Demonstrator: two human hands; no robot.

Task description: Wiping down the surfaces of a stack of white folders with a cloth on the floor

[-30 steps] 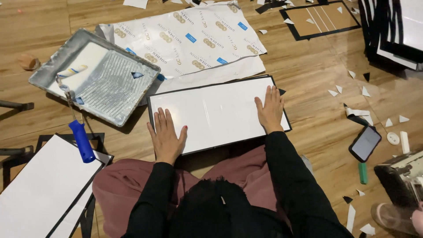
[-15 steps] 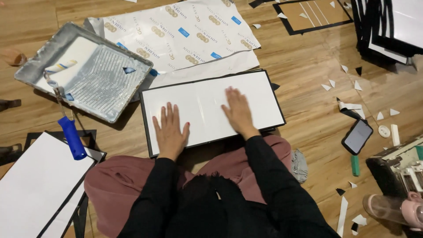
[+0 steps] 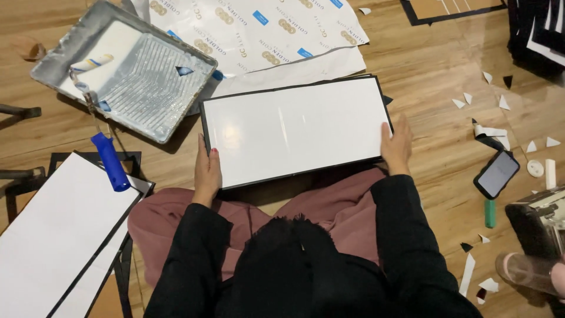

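A white rectangular board with a black border [image 3: 294, 129] lies in front of me over my lap on the wooden floor. My left hand [image 3: 207, 171] grips its lower left corner, thumb on the top face. My right hand [image 3: 397, 144] grips its right edge near the lower right corner. Both sleeves are black and I sit cross-legged in pink trousers [image 3: 329, 203].
A grey paint tray [image 3: 126, 68] with a blue-handled roller [image 3: 109, 159] sits at the left. A printed white sheet [image 3: 259, 29] lies behind the board. Another white board [image 3: 53, 229] lies at lower left. A phone [image 3: 497, 174], a green marker [image 3: 490, 213] and several paper scraps lie at the right.
Both hands moved from lying flat on the board's white face out to its edges and took hold of them. The view has shifted closer.
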